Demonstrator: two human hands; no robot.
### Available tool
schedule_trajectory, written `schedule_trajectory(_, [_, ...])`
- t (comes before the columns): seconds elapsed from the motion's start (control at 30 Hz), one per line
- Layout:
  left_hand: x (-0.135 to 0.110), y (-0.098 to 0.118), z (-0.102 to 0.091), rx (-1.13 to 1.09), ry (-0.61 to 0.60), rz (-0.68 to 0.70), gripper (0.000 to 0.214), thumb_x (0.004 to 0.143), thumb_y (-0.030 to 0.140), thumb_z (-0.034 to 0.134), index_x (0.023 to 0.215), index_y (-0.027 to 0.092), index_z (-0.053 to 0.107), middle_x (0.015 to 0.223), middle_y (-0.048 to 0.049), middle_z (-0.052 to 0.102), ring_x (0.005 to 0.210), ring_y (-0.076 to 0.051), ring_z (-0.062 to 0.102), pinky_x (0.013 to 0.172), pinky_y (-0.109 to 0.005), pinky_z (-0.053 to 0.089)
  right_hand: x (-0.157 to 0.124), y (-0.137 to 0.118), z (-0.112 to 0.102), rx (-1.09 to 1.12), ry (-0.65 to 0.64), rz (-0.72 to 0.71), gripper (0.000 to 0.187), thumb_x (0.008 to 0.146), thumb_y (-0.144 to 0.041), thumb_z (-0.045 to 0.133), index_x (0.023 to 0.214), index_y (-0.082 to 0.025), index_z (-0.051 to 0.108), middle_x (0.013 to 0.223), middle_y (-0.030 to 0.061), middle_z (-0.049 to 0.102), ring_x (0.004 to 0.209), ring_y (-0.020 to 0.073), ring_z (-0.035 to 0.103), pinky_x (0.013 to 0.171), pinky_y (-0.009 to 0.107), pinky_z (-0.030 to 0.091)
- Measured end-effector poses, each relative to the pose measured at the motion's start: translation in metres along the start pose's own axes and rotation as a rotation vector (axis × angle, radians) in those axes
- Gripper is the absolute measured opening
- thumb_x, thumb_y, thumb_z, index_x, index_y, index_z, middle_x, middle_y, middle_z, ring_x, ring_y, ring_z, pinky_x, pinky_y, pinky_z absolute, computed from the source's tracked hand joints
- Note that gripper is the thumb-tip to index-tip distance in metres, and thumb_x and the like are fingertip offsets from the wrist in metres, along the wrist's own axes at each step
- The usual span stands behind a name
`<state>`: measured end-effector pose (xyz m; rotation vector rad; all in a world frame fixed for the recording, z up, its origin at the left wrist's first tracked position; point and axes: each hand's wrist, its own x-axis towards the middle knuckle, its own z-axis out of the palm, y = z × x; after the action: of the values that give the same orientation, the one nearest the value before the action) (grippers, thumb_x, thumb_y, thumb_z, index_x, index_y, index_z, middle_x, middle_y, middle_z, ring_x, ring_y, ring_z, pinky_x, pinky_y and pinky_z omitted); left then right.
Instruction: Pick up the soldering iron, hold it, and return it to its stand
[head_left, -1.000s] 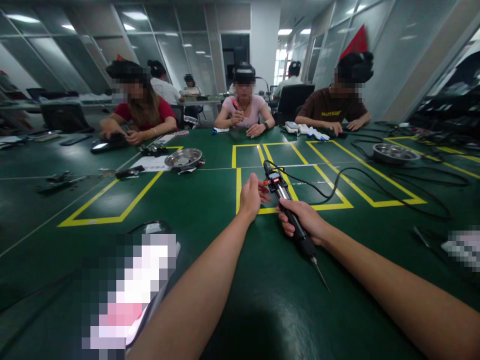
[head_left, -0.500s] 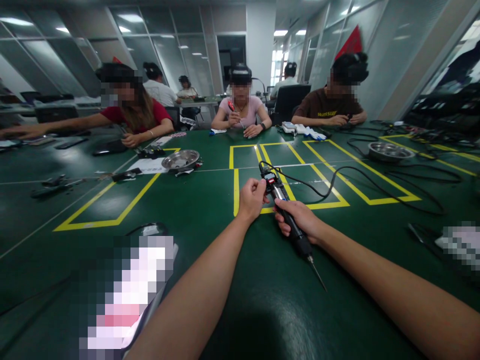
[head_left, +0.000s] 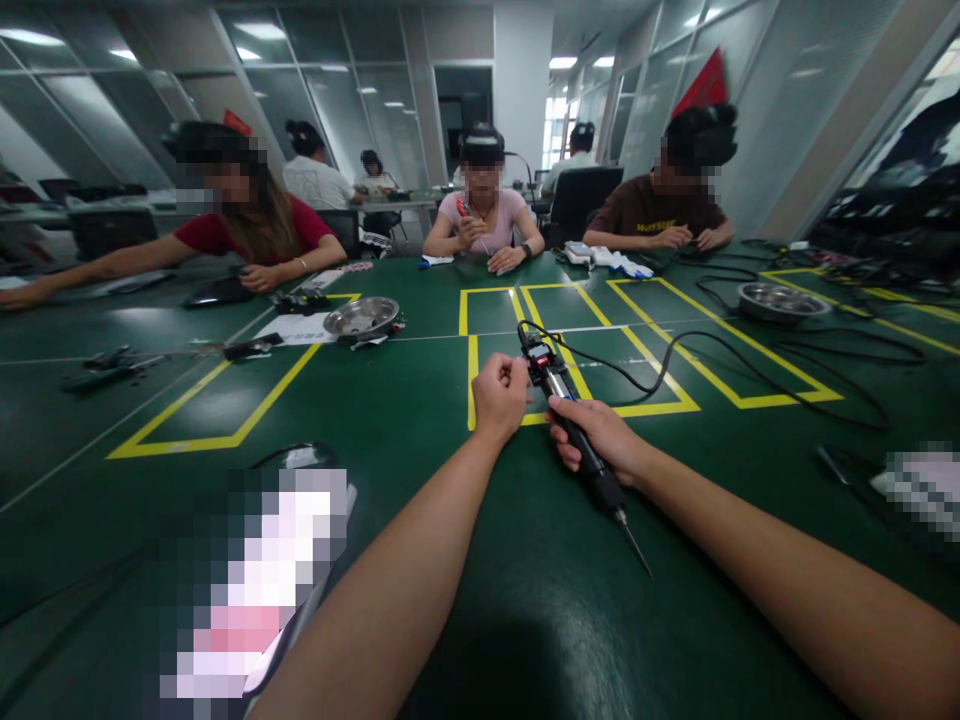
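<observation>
My right hand (head_left: 592,432) is wrapped around the black body of an electric screwdriver (head_left: 576,425). Its long thin bit (head_left: 636,543) points down and toward me, while the cable end faces away. Beside that rear end is my left hand (head_left: 501,392), fingers curled closed. Whatever the left fingers hold, if anything, is hidden. A black cable (head_left: 660,378) runs from the top of the screwdriver off to the right.
On the green table (head_left: 420,600) are yellow tape outlines (head_left: 652,410) and two metal bowls, one left (head_left: 362,318) and one right (head_left: 782,302). A phone-like slab with a blurred-out face (head_left: 262,590) lies at lower left. Several people sit opposite; one (head_left: 484,215) holds a red-handled screwdriver (head_left: 463,208).
My left hand has shifted slightly left, away from the screwdriver's rear end. My right hand and the screwdriver stay nearly still. The person at left leans and reaches farther left.
</observation>
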<state>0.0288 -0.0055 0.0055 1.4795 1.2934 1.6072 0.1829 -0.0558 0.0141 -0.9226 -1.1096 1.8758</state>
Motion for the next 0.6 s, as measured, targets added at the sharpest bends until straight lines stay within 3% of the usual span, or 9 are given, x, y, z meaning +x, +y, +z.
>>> schedule_trajectory(0.6, [0.003,-0.012,0.001,-0.024,-0.053,0.002,0.027,0.091,0.041,0.049,0.074,0.02,0.049,0.061,0.0026,0.06,0.044,-0.011,0.058,0.044,-0.021,0.041,0.001,0.001,-0.004,0.043,-0.004,-0.011,0.033,0.086,-0.047,0.064,0.087,-0.015,0.058,0.06,-0.003,0.051,0.04,0.0081,0.045,0.036,0.023,0.043])
